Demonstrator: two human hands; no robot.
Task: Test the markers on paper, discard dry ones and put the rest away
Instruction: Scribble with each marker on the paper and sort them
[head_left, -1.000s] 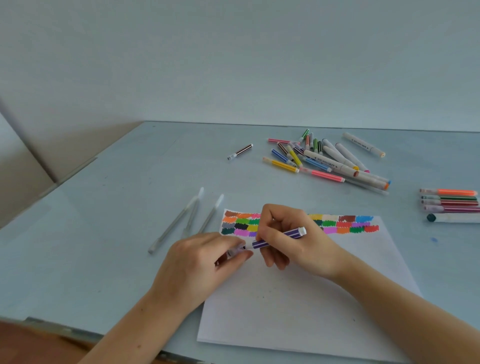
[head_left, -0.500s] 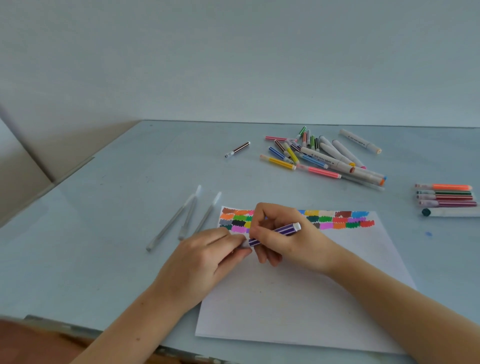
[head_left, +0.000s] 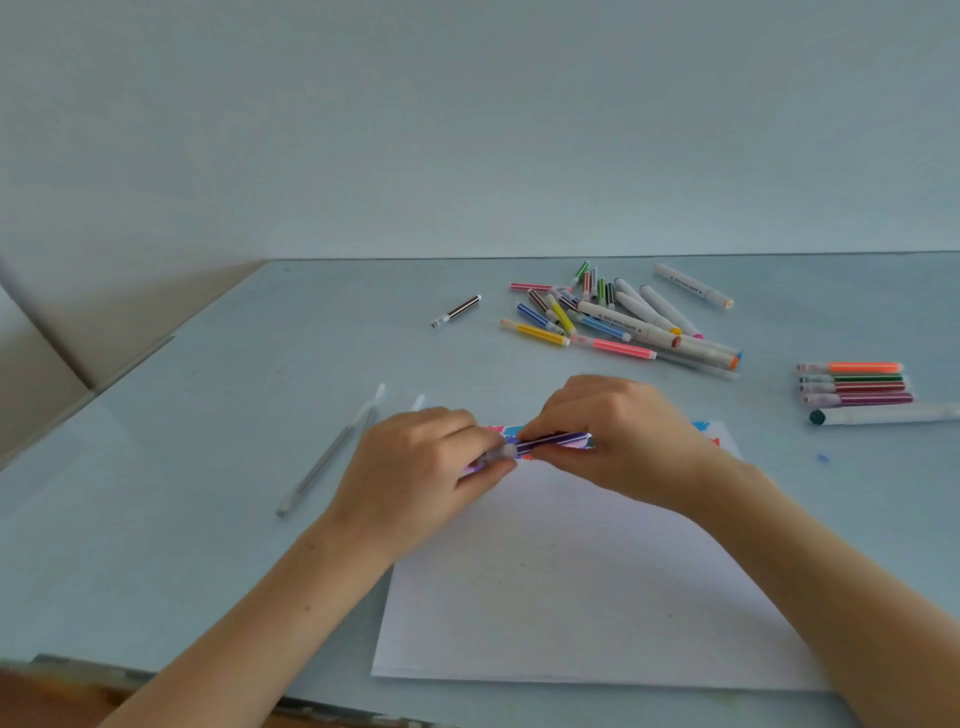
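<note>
A purple striped marker (head_left: 550, 442) lies level between both hands, just above the top edge of the white paper (head_left: 582, 587). My right hand (head_left: 618, 431) grips its barrel from above. My left hand (head_left: 415, 467) pinches the clear cap at the marker's left end. The row of coloured test patches on the paper is mostly hidden behind my hands; only a red and blue bit (head_left: 709, 434) shows at the right. A pile of mixed markers (head_left: 613, 322) lies further back on the table.
Three grey pens (head_left: 332, 457) lie left of the paper. A neat row of markers (head_left: 852, 384) and a long white one (head_left: 883, 414) lie at the right. One brown marker (head_left: 457, 310) lies apart, left of the pile. The grey table (head_left: 182, 467) meets a wall at the back.
The marker has levelled out and moved slightly up, and my right hand has turned over it. My left hand stays pinched on the cap end.
</note>
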